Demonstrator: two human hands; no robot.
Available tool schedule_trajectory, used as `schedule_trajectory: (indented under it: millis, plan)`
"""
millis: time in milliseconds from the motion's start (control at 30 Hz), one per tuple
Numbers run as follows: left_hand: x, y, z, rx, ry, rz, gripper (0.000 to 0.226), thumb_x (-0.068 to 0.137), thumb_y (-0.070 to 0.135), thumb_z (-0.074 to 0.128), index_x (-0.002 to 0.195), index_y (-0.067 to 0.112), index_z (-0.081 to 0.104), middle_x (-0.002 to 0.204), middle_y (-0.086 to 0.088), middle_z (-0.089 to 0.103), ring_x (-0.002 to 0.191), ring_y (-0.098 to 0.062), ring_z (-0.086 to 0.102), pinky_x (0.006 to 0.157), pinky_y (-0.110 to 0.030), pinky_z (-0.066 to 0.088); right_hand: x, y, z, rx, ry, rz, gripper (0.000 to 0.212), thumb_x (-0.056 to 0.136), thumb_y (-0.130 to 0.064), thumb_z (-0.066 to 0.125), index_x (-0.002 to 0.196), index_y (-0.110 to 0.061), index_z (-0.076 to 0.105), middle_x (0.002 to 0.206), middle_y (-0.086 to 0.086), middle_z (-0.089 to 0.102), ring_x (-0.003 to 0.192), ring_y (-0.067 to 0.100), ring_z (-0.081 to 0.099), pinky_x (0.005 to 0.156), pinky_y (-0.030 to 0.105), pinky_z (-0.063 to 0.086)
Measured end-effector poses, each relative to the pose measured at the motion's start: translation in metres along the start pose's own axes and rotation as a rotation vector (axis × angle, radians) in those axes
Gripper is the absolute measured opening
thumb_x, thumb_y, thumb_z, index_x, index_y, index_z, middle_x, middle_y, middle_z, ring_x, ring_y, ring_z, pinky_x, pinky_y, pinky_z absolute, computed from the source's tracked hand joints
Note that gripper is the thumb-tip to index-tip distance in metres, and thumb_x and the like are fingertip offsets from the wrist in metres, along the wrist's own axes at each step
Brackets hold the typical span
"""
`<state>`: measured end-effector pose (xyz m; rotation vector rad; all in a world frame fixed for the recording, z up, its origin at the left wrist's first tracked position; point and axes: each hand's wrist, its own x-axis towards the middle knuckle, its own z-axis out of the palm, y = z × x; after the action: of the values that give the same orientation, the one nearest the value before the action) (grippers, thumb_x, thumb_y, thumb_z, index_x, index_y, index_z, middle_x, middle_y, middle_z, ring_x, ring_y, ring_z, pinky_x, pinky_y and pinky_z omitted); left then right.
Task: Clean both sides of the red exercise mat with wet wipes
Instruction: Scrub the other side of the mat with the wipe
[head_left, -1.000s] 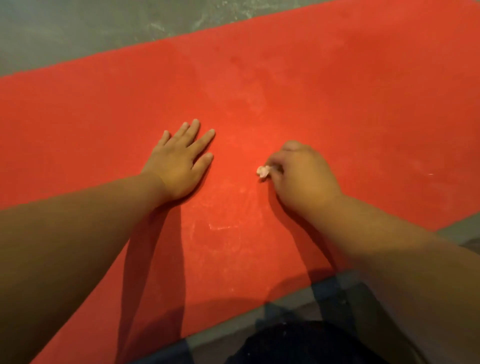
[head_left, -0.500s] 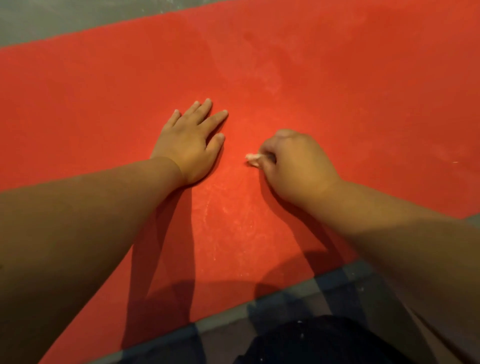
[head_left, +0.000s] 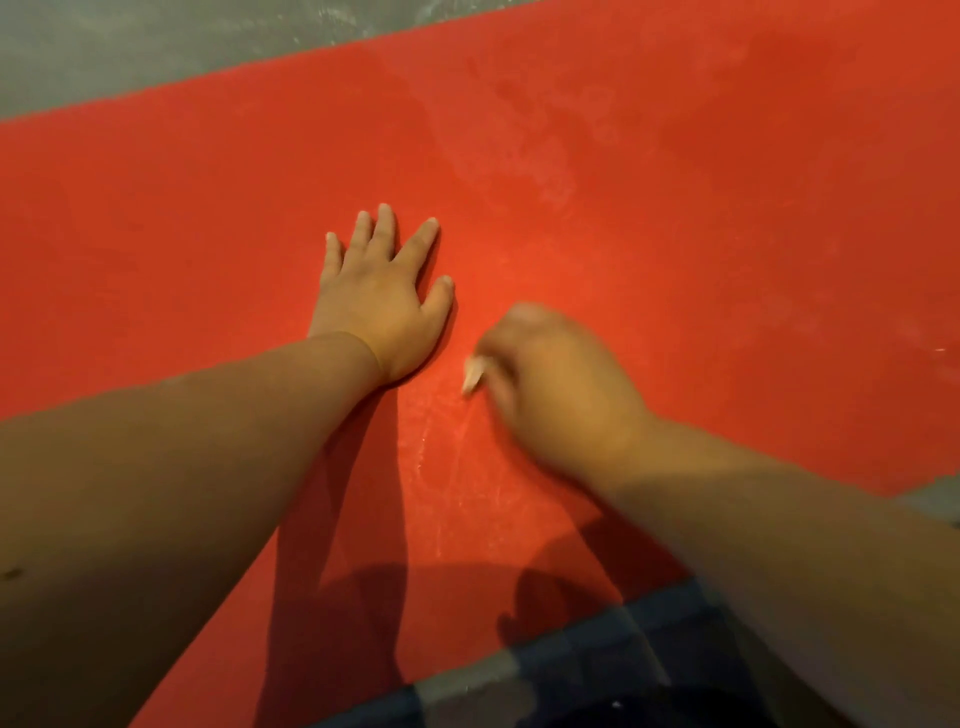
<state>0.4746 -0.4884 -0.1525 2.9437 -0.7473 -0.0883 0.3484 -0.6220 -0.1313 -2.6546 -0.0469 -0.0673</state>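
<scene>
From the head view, the red mat (head_left: 675, 260) lies flat on the grey floor (head_left: 130, 47) and fills most of the frame, its long axis running left to right and rising slightly toward the far right; its far and near edges both show against the floor. The left hand (head_left: 382, 306) rests palm down on the mat, fingers straight and spread, pointing away from the person. The right hand (head_left: 556, 384), blurred, has its fingers curled round a small wadded wet wipe (head_left: 474, 374), whose pale tip pokes out toward the left hand and touches the mat. The step looks like scrubbing the upper face; pale smears nearby suggest the next strokes need firm pressure over them, and the underside appears not yet done
</scene>
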Motion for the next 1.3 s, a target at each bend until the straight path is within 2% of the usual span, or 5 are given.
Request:
schedule_trajectory:
  millis: [133, 333, 567, 733, 1300]
  plan:
    - [0.007, -0.001, 0.002, -0.004, 0.028, -0.051, 0.063, 0.095, 0.051, 0.03, 0.153, 0.028, 0.018, 0.161, -0.005, 0.009, 0.148, -0.022, 0.006, 0.12, -0.043, 0.004, -0.02, -0.007, -0.002, 0.034, -0.191, -0.326, 0.018, 0.084, -0.02, 0.052, 0.085, -0.017, 0.069, 0.085, 0.004, 0.059, 0.085, 0.027, 0.059, 0.074, 0.036, 0.05]
    - [0.013, 0.0, 0.004, 0.021, 0.007, -0.061, 0.065, 0.095, 0.052, 0.025, 0.154, 0.026, 0.013, 0.162, -0.003, 0.004, 0.149, -0.019, 0.001, 0.12, -0.044, 0.003, 0.055, 0.094, -0.038, -0.105, 0.354, 0.529, 0.018, 0.087, -0.015, 0.054, 0.098, -0.012, 0.067, 0.105, 0.013, 0.064, 0.099, 0.032, 0.056, 0.078, 0.033, 0.037]
    - [0.017, 0.001, 0.003, 0.034, -0.02, -0.07, 0.068, 0.092, 0.054, 0.02, 0.154, 0.028, 0.008, 0.162, -0.002, 0.0, 0.149, -0.018, -0.002, 0.12, -0.045, 0.002, 0.037, 0.028, -0.01, -0.107, 0.05, -0.116, 0.017, 0.088, -0.017, 0.054, 0.091, -0.012, 0.069, 0.093, 0.008, 0.06, 0.092, 0.029, 0.058, 0.083, 0.037, 0.044]
    - [0.018, 0.001, 0.002, 0.028, -0.024, -0.072, 0.068, 0.092, 0.055, 0.019, 0.154, 0.03, 0.006, 0.162, 0.0, -0.003, 0.148, -0.016, -0.004, 0.12, -0.044, 0.0, 0.083, 0.119, -0.052, -0.253, 0.322, 0.418, 0.022, 0.088, -0.013, 0.052, 0.099, -0.008, 0.07, 0.104, 0.018, 0.063, 0.098, 0.036, 0.057, 0.08, 0.036, 0.042]
    - [0.022, 0.0, 0.0, -0.05, 0.018, -0.121, 0.063, 0.093, 0.051, 0.026, 0.153, 0.033, 0.014, 0.162, 0.0, 0.003, 0.148, -0.014, -0.002, 0.12, -0.04, 0.0, 0.117, 0.093, -0.029, -0.08, 0.394, 0.419, 0.018, 0.086, -0.019, 0.059, 0.096, -0.011, 0.072, 0.1, 0.015, 0.063, 0.095, 0.031, 0.059, 0.082, 0.032, 0.039]
